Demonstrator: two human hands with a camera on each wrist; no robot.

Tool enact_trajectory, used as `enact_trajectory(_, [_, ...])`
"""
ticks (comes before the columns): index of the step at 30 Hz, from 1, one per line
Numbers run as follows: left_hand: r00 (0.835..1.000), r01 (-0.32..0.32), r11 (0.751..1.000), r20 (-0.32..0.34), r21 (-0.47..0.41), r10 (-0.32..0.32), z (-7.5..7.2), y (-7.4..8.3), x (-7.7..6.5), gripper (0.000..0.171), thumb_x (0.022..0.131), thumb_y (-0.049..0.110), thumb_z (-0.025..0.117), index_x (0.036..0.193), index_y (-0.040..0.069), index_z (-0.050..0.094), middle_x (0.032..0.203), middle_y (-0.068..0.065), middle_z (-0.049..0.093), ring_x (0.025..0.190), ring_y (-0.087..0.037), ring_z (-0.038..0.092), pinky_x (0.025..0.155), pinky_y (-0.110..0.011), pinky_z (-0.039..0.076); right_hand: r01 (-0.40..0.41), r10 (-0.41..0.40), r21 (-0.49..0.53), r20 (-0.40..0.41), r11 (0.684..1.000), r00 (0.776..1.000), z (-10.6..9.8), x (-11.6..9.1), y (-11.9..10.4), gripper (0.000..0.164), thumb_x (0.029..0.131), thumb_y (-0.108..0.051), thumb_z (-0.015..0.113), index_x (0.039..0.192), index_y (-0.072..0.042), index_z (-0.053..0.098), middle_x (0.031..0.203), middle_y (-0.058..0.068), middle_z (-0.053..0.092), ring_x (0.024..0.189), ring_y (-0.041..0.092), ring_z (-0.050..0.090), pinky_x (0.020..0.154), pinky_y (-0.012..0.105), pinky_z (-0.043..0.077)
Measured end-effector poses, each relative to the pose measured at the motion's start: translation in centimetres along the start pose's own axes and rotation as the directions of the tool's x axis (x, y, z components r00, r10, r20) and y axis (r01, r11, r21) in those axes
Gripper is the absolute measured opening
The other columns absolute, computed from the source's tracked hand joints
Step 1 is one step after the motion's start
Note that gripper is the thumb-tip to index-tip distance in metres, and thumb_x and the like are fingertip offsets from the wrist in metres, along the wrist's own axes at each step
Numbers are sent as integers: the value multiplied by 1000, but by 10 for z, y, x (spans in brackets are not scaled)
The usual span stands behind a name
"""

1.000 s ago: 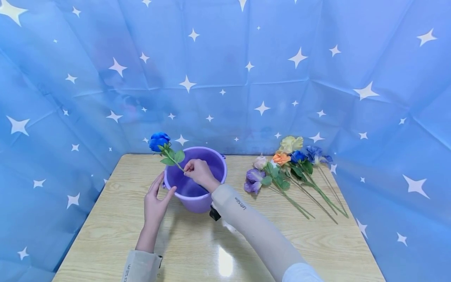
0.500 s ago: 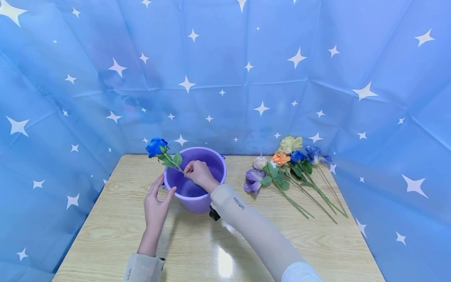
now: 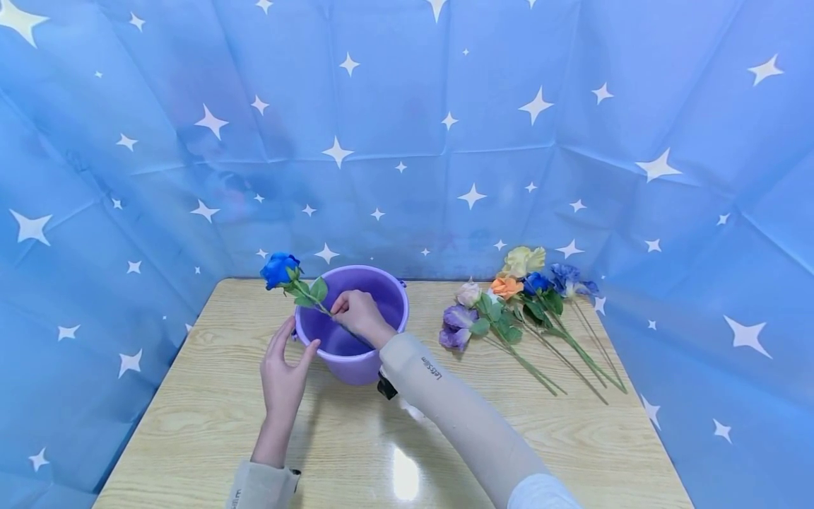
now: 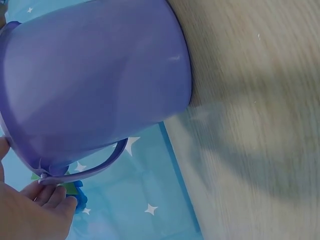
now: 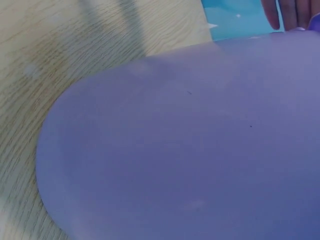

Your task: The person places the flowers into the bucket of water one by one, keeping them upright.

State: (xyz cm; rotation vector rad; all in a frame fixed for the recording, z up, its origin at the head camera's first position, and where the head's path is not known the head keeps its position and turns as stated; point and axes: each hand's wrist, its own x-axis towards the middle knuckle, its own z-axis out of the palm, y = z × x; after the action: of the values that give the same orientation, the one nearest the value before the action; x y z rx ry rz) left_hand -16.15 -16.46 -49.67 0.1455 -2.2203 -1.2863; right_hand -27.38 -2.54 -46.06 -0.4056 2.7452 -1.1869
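A purple bucket [image 3: 356, 369] stands upright on the table. Over its opening, my right hand [image 3: 359, 313] pinches the stem of a blue rose [image 3: 280, 271]. The bloom leans out past the bucket's left rim, and the stem's lower part slants down inside. My left hand [image 3: 283, 375] rests on the left side of the rim, fingers fairly straight and thumb toward the front. In the left wrist view, the fingers [image 4: 52, 196] touch the rim by the handle [image 4: 97, 169]. The right wrist view is mostly bucket wall [image 5: 175, 140]; the right hand's grip is hidden there.
Several artificial flowers lie on the right of the wooden table [image 3: 509, 452]: a purple one [image 3: 459, 326], a pale pink rose [image 3: 469, 293], an orange one [image 3: 506, 287], a yellow one [image 3: 524, 261] and blue ones [image 3: 538, 283]. A starry blue curtain [image 3: 407, 127] surrounds the table.
The blue rose's bloom has tipped slightly down and to the left as the stem leans over. My right hand keeps its pinch, and the left hand stays at the rim.
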Motion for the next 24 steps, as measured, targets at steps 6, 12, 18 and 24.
enact_trajectory(6, [1000, -3, 1000, -4, 4, 3, 3, -2, -4, 66, 82, 19, 83, 140, 2, 55, 143, -17, 57, 134, -35, 52, 117, -52, 40, 8, -8, 31, -16, 999, 1000, -2, -1, 0, 5, 85, -11, 78, 84, -12, 73, 83, 0, 74, 74, 6, 64, 69, 14, 53])
enact_trajectory(12, [1000, -11, 1000, 6, 6, 11, 4, 1, -9, 75, 80, 23, 84, 143, 1, 51, 147, -18, 53, 138, -36, 48, 119, -53, 38, 49, -44, 87, -59, 995, 997, -2, -2, 0, 4, 85, -10, 78, 86, -10, 74, 85, 3, 75, 77, 9, 67, 70, 15, 55])
enact_trajectory(18, [1000, -9, 1000, 21, 9, 8, 6, 3, -11, 81, 78, 25, 86, 146, 1, 48, 150, -18, 49, 140, -37, 45, 119, -55, 36, 70, -54, 155, -101, 985, 993, -4, -3, 0, 5, 85, -11, 78, 89, -9, 74, 89, 4, 77, 80, 11, 71, 72, 16, 57])
enact_trajectory(24, [999, 4, 1000, 45, 0, -4, 7, 3, -12, 88, 76, 26, 87, 149, 2, 43, 154, -17, 44, 142, -37, 42, 119, -58, 36, 81, -56, 218, -120, 973, 991, -9, -4, -2, 9, 86, -13, 78, 94, -9, 75, 94, 5, 77, 86, 14, 73, 75, 16, 59])
